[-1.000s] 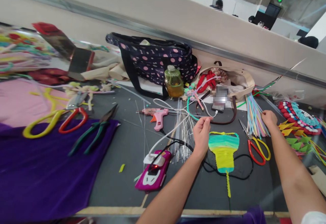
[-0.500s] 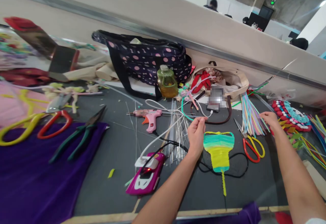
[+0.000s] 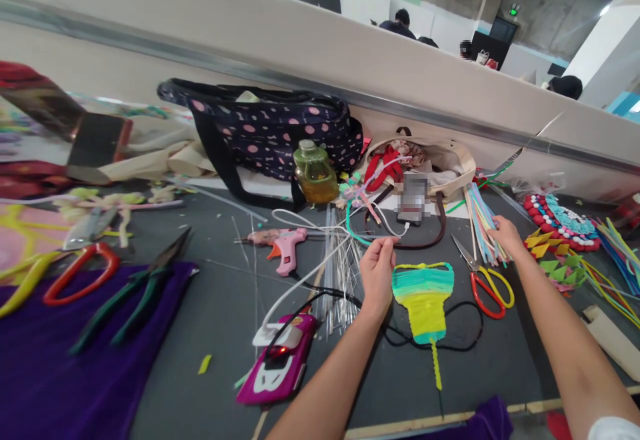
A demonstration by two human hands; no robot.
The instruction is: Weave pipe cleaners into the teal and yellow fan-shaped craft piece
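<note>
Right hand point(image 3: 507, 239) now farther in over the bundle of pastel strips point(image 3: 481, 221) than half a second ago

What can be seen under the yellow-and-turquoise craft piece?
A black cable runs to the edges of the craft piece on both sides, apparently passing beneath; grey tabletop shows around it. Whatever lies directly under it, including any cable, is covered.

A dark bag with pink dots point(image 3: 260, 123) sits just left of upper center, a bottle of yellowish liquid point(image 3: 316, 172) in front. At lower left, pliers point(image 3: 161, 264) rest on purple cloth point(image 3: 75, 387); a magenta power strip point(image 3: 277, 375) lies lower center. A green sign point(image 3: 515, 10) glows upper right.
</note>
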